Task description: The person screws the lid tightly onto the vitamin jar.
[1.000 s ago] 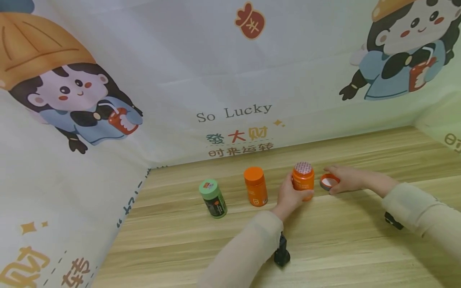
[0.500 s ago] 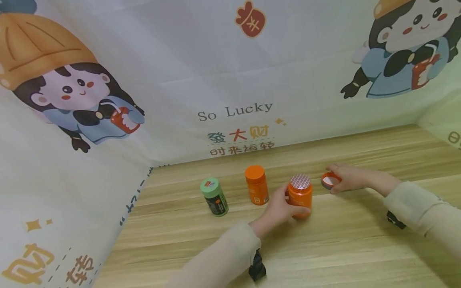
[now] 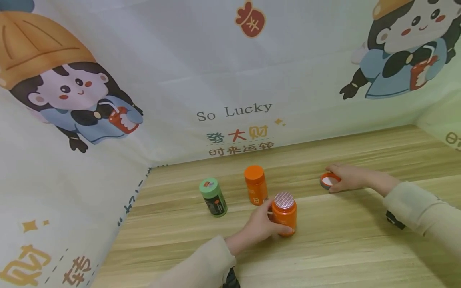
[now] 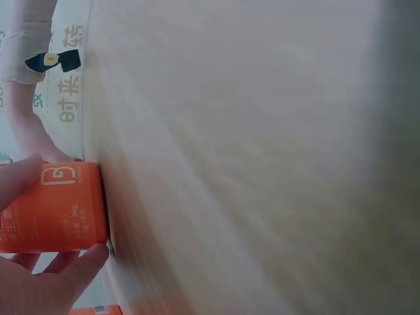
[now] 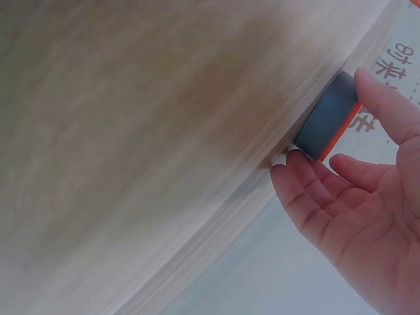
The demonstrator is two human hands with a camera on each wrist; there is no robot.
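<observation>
My left hand (image 3: pixel 256 227) grips an orange bottle (image 3: pixel 285 218) whose mouth is covered by a patterned silver seal. The bottle stands upright on the wooden table, and its printed label (image 4: pixel 56 207) shows in the left wrist view. Farther right, my right hand (image 3: pixel 348 177) holds an upturned lid (image 3: pixel 328 181) by its edges, thumb on one side and fingers on the other. White lining and an orange rim show inside that lid; its outer side (image 5: pixel 328 117) is grey-blue in the right wrist view.
A second orange bottle (image 3: pixel 256 188), with its orange cap on, stands just behind the left hand. To its left is a green-capped bottle (image 3: pixel 214 199) with a dark label. A printed white cloth (image 3: pixel 173 80) backs the wooden table (image 3: pixel 345 240).
My left hand has brought the uncapped orange bottle leftward and nearer to me, in front of the capped orange one. The right hand and the lid have stayed in place.
</observation>
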